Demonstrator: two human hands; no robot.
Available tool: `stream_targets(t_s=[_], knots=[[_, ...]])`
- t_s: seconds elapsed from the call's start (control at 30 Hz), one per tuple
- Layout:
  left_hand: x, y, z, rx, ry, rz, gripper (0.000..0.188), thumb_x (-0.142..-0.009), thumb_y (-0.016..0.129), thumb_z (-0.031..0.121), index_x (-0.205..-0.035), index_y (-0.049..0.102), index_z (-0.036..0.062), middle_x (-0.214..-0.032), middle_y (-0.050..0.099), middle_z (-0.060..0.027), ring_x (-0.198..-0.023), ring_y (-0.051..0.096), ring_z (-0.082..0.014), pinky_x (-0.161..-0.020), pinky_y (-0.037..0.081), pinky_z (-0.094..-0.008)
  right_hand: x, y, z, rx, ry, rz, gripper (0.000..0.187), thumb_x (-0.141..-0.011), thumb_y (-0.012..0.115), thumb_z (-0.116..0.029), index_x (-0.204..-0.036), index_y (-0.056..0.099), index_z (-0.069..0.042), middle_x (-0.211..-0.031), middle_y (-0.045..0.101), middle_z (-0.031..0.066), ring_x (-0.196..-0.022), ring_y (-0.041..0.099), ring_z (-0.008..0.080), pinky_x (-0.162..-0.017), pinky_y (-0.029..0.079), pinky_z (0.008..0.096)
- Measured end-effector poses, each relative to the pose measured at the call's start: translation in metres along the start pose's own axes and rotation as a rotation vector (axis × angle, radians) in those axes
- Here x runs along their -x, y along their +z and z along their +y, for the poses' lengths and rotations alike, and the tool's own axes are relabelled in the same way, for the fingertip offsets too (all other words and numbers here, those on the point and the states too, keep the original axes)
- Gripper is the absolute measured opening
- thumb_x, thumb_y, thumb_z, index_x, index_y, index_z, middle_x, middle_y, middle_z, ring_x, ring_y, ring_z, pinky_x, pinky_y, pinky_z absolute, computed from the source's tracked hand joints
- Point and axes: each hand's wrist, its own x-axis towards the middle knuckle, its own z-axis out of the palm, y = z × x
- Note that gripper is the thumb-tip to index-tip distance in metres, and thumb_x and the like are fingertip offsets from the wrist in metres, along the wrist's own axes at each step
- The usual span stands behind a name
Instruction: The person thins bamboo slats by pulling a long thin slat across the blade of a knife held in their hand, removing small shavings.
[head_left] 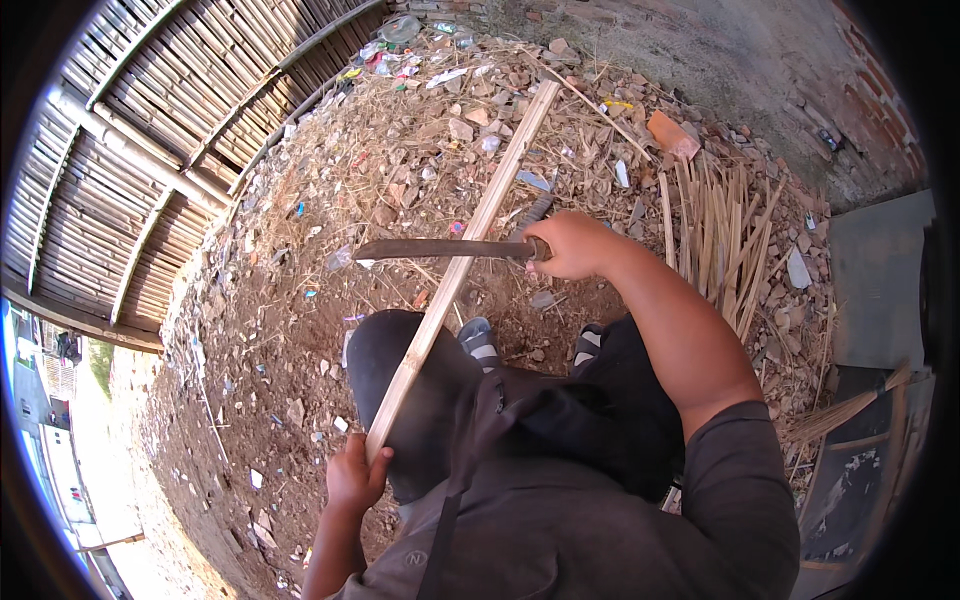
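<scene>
My left hand (355, 476) is closed around the near end of a long, pale wooden slat (487, 210). The slat slants away from me to the upper right, passing over my dark-trousered left knee. In my right hand (580, 245) is a machete (440, 249), its handle wrapped by my fingers. Its dark, worn blade points left and lies across the slat near the slat's middle. Whether the edge touches or bites into the wood, I cannot tell. Just beyond my right hand a short dark rod-like piece (538, 209) shows, partly hidden.
Thin pale strips (725, 230) lie piled to the right, with an orange brick piece (673, 135) beyond them. Rubble and litter cover the dirt ground (270, 400). A bamboo fence (150, 150) stands left, a wall (740, 70) behind. A stick broom (840, 415) lies at right.
</scene>
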Motion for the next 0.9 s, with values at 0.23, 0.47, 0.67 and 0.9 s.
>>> stream_targets(t_s=[0.23,0.47,0.67,0.9], knots=[[0.007,0.016,0.0,-0.088,-0.06,0.104,0.034,-0.095,0.061,0.034,-0.102,0.053,0.0026,-0.071,0.063,-0.0263,-0.065,0.063,-0.0488,-0.057,0.048,-0.057,0.001,-0.005,-0.046,0.375,-0.131,-0.022,0.025,-0.08,0.073,-0.028,-0.101,0.07,-0.015,-0.083,0.069,0.0144,-0.082,0.068,0.0349,-0.073,0.053,0.0479],[-0.02,0.008,-0.03,-0.067,0.019,0.223,0.03,-0.096,0.061,0.032,-0.088,0.05,0.0048,-0.063,0.06,-0.0235,-0.06,0.061,-0.0484,-0.052,0.046,-0.056,-0.019,0.001,0.028,-0.124,0.187,0.232,0.04,-0.076,0.078,-0.027,-0.107,0.068,-0.004,-0.084,0.068,0.0168,-0.081,0.068,0.0311,-0.073,0.052,0.0409],[-0.015,-0.008,-0.02,-0.083,0.069,0.203,0.031,-0.095,0.062,0.033,-0.088,0.05,0.0053,-0.062,0.06,-0.023,-0.06,0.062,-0.0472,-0.052,0.047,-0.0555,-0.004,0.0,-0.032,0.303,-0.042,-0.001,0.024,-0.078,0.071,-0.026,-0.095,0.069,-0.008,-0.085,0.07,0.0168,-0.085,0.068,0.0364,-0.074,0.052,0.0469],[-0.021,-0.01,-0.02,-0.09,0.024,0.179,0.032,-0.094,0.064,0.035,-0.091,0.053,0.005,-0.063,0.061,-0.0218,-0.06,0.063,-0.0469,-0.052,0.048,-0.0549,-0.018,0.0,0.01,-0.081,0.21,0.131,0.029,-0.077,0.072,-0.023,-0.1,0.071,-0.006,-0.09,0.071,0.017,-0.085,0.068,0.037,-0.073,0.053,0.046]])
